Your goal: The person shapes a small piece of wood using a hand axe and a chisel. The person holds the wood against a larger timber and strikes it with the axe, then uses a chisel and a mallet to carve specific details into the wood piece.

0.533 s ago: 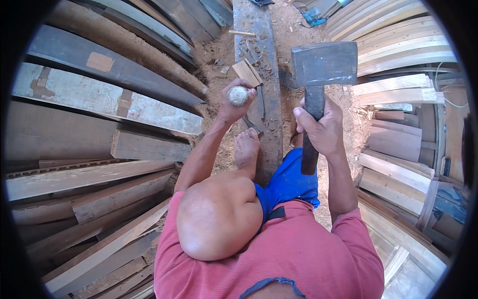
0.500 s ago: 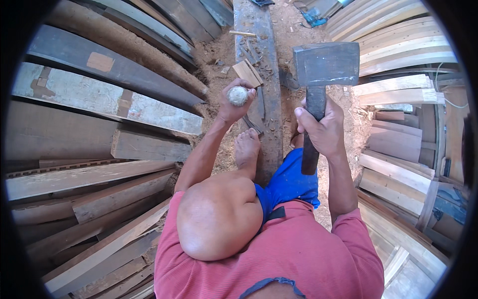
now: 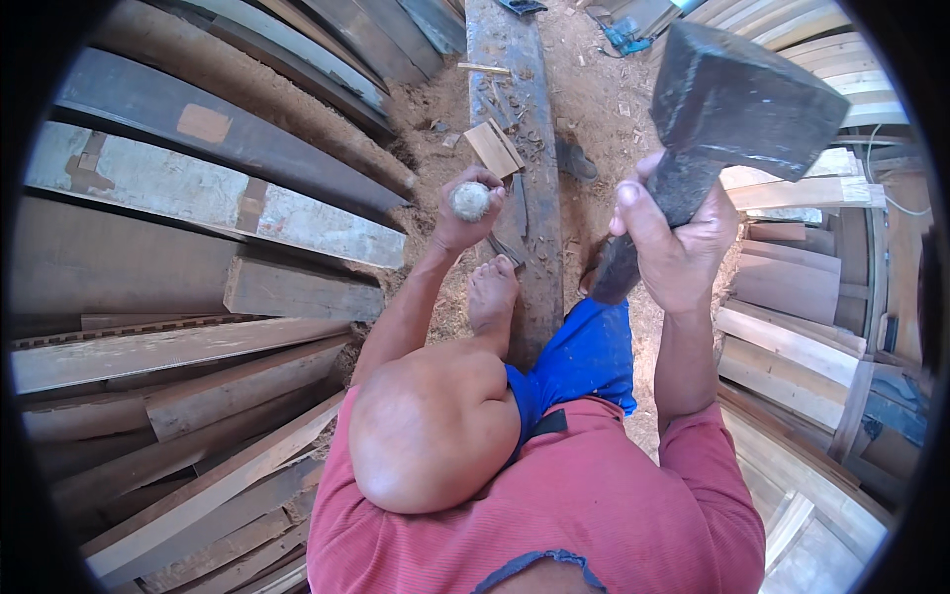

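While the right hand point(image 3: 676, 252) clenched the dark handle of a heavy mallet point(image 3: 737, 99), its blocky head sat raised in the upper right of the frame. Left hand point(image 3: 463, 210) was wrapped around a chisel point(image 3: 471, 200), pale rounded butt end showing at centre frame, blade hidden below the fist. Chisel stood over a long grey plank point(image 3: 524, 148) running up the middle. Bare foot point(image 3: 492, 292) rested on that plank just below the left hand. Small wooden offcut point(image 3: 494, 147) lay at the plank's left edge, near the chisel. Sawdust-covered ground point(image 3: 604, 99) around it; stacked boards point(image 3: 198, 247) filled the left of the frame.
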The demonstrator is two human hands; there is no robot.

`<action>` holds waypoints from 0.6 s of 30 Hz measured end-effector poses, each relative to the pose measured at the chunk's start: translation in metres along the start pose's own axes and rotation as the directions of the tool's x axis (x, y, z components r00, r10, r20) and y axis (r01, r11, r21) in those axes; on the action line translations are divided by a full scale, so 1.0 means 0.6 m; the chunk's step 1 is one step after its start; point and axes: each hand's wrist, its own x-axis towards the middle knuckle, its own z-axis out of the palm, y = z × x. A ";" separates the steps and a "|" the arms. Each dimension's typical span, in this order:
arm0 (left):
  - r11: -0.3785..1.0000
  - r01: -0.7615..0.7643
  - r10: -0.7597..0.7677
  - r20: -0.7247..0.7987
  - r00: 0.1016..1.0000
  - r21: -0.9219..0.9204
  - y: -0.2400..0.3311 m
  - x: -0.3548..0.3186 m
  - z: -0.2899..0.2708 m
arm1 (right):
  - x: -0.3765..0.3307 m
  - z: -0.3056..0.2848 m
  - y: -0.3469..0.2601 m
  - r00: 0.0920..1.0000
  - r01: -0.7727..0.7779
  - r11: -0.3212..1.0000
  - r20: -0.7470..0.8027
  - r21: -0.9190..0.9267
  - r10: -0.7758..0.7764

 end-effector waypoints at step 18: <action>0.998 -0.032 0.036 -0.075 0.997 0.049 -0.007 -0.043 0.020 | -0.011 0.011 0.160 0.852 0.123 0.667 0.423 -0.735 0.309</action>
